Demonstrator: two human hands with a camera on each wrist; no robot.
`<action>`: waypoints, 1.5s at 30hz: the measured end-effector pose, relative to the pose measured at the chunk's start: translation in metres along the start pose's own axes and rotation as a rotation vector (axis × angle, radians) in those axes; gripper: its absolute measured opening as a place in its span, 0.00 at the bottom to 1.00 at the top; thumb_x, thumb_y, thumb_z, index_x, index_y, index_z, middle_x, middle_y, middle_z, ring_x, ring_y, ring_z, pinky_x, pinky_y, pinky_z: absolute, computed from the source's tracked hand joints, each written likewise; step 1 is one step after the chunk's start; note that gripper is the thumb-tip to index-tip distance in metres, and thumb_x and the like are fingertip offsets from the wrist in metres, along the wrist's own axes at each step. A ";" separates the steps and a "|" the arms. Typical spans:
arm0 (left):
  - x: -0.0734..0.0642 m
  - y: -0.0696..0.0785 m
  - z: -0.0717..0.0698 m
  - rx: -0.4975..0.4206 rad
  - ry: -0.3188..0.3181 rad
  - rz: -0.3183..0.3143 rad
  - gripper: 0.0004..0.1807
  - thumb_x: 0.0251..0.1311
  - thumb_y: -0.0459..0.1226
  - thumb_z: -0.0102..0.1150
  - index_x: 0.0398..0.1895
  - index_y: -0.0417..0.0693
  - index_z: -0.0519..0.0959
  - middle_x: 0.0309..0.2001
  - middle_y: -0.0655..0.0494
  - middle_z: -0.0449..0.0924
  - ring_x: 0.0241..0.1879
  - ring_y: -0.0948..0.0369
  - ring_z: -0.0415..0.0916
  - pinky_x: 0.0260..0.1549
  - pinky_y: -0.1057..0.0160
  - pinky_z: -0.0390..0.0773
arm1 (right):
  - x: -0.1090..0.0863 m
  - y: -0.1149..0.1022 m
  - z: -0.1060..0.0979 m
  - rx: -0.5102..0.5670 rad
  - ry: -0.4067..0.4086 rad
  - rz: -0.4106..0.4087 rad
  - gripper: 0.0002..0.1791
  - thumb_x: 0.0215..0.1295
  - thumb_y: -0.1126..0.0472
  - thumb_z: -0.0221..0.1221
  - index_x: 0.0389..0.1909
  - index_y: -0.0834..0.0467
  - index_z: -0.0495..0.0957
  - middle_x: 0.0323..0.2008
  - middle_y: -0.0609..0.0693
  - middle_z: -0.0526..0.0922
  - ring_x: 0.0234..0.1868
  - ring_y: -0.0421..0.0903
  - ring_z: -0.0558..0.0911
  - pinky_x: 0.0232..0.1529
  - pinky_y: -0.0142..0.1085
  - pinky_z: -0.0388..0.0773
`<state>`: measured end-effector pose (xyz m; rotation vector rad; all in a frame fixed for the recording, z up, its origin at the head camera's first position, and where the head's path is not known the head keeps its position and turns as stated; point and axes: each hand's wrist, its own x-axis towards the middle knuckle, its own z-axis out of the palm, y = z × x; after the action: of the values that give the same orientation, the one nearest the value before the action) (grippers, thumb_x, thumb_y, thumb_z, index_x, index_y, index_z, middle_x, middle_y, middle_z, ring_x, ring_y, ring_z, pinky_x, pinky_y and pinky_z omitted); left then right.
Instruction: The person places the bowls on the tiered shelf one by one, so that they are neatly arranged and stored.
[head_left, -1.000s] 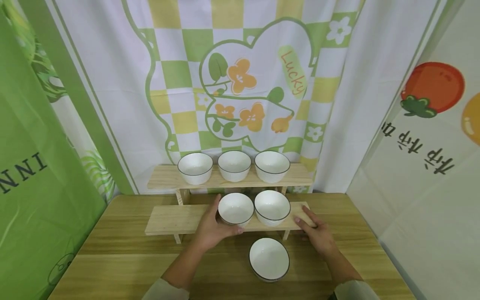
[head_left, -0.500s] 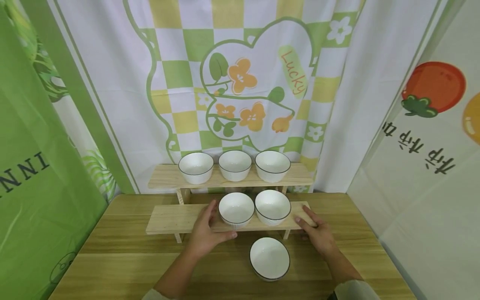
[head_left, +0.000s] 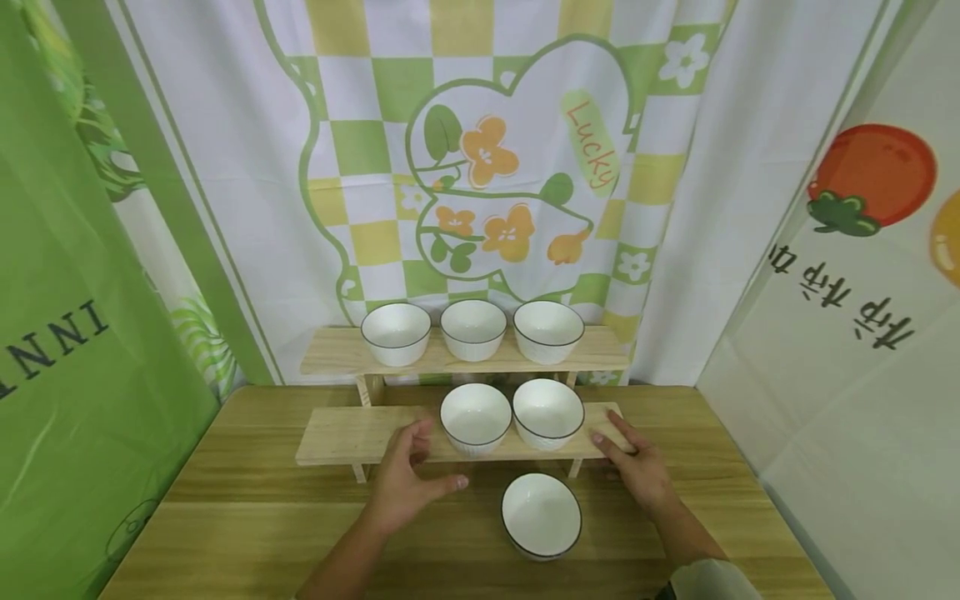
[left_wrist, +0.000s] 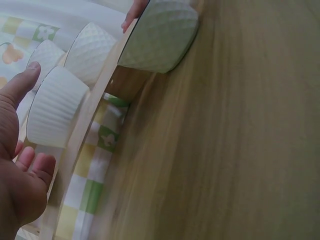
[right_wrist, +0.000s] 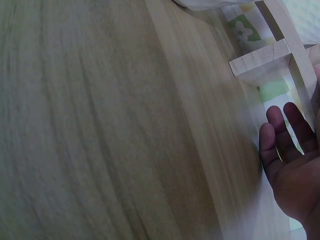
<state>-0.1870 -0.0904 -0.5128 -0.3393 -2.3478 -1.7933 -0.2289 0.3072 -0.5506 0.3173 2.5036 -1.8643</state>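
Just left of a ribbed white bowl (head_left: pixel 476 421) on the lower wooden shelf (head_left: pixel 345 433), my left hand (head_left: pixel 405 479) holds nothing, its thumb and fingers spread apart. In the left wrist view a gap shows between the fingers and that ribbed bowl (left_wrist: pixel 55 107). Beside it on the shelf stands a second white bowl (head_left: pixel 547 417) with a diamond pattern. My right hand (head_left: pixel 641 471) rests thumb and forefinger on the shelf's right end; its other fingers (right_wrist: pixel 283 132) extend loosely below the board. A third dark-rimmed bowl (head_left: pixel 542 517) stands upright on the table in front.
Three more white bowls (head_left: pixel 472 331) stand in a row on the upper shelf (head_left: pixel 330 350). The shelves stand on short wooden legs (right_wrist: pixel 260 59) on the wood-grain table (head_left: pixel 225 517). Printed curtains (head_left: pixel 510 167) hang behind and at both sides.
My left hand has let go of the ribbed bowl and drawn back left and toward me. The bowl stays in place on the lower shelf; my right hand keeps its place.
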 end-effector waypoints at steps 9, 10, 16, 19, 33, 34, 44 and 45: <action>-0.012 -0.006 0.005 0.007 -0.033 0.013 0.48 0.37 0.43 0.89 0.62 0.39 0.73 0.53 0.41 0.74 0.53 0.46 0.71 0.54 0.49 0.78 | 0.003 0.001 -0.001 -0.016 0.002 0.008 0.49 0.60 0.32 0.69 0.80 0.40 0.62 0.64 0.69 0.76 0.49 0.52 0.86 0.44 0.43 0.87; -0.012 -0.007 0.006 -0.004 -0.047 0.004 0.48 0.36 0.43 0.90 0.62 0.39 0.73 0.54 0.40 0.74 0.53 0.48 0.70 0.55 0.51 0.78 | 0.003 0.001 -0.001 -0.017 0.004 0.007 0.49 0.61 0.33 0.69 0.80 0.40 0.62 0.64 0.69 0.76 0.49 0.52 0.86 0.44 0.43 0.87; -0.015 -0.008 0.010 -0.019 -0.096 -0.004 0.47 0.36 0.42 0.90 0.61 0.39 0.74 0.53 0.49 0.74 0.54 0.48 0.70 0.56 0.52 0.77 | 0.002 -0.001 0.001 -0.013 0.014 -0.006 0.48 0.62 0.34 0.69 0.80 0.41 0.63 0.59 0.68 0.80 0.47 0.52 0.87 0.42 0.42 0.87; -0.017 -0.008 0.012 -0.022 -0.110 0.001 0.46 0.37 0.42 0.90 0.60 0.39 0.74 0.52 0.55 0.74 0.54 0.47 0.70 0.57 0.50 0.78 | 0.001 -0.002 0.001 -0.008 0.014 -0.001 0.48 0.61 0.34 0.70 0.80 0.41 0.63 0.62 0.68 0.78 0.47 0.53 0.87 0.42 0.42 0.87; -0.023 -0.013 0.021 -0.050 -0.237 -0.030 0.44 0.44 0.41 0.87 0.65 0.45 0.72 0.59 0.43 0.73 0.62 0.40 0.69 0.66 0.41 0.71 | 0.001 -0.001 0.001 0.023 -0.011 -0.006 0.47 0.62 0.36 0.70 0.80 0.42 0.63 0.67 0.69 0.73 0.48 0.53 0.86 0.45 0.44 0.87; -0.023 -0.013 0.021 -0.050 -0.243 -0.028 0.45 0.44 0.41 0.86 0.66 0.44 0.72 0.60 0.41 0.73 0.62 0.40 0.69 0.66 0.40 0.70 | 0.001 0.000 0.002 0.024 -0.010 -0.002 0.47 0.62 0.36 0.70 0.80 0.42 0.63 0.66 0.68 0.74 0.48 0.53 0.86 0.45 0.44 0.87; -0.026 -0.018 0.027 -0.073 -0.350 0.028 0.48 0.49 0.43 0.83 0.72 0.47 0.66 0.68 0.40 0.68 0.68 0.41 0.67 0.68 0.39 0.68 | 0.000 0.000 0.001 0.006 0.004 0.012 0.48 0.61 0.33 0.70 0.80 0.40 0.63 0.59 0.67 0.80 0.47 0.51 0.86 0.44 0.43 0.87; -0.027 -0.018 0.028 -0.077 -0.358 0.031 0.49 0.49 0.43 0.84 0.73 0.48 0.66 0.69 0.41 0.68 0.68 0.42 0.67 0.68 0.39 0.67 | -0.001 0.000 0.001 0.002 0.004 0.010 0.48 0.61 0.33 0.69 0.80 0.41 0.63 0.59 0.67 0.80 0.47 0.51 0.86 0.44 0.43 0.87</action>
<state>-0.1662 -0.0697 -0.5443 -0.7617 -2.4832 -1.9490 -0.2283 0.3065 -0.5511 0.3327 2.4979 -1.8647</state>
